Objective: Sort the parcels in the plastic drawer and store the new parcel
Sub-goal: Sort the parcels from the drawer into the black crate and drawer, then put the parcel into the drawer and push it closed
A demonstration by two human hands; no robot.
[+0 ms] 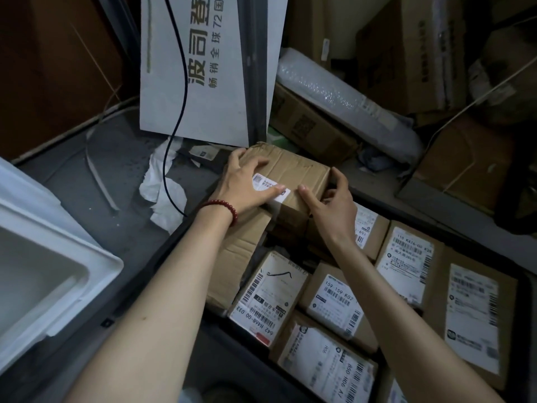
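Gripping the parcel (296, 170) at the 11 o'clock corner of the drawer (162, 257), your left hand (250, 181) curls over its top and your right hand (331, 199) clasps its 3 o'clock side, both grips closed on it; set it level on the labelled parcels (334, 298) beneath.

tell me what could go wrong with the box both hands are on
The brown cardboard parcel under the left hand and right hand sits high at the dark plastic drawer's far corner; it could tip out or block closing. The crumpled carton beneath might crush further.
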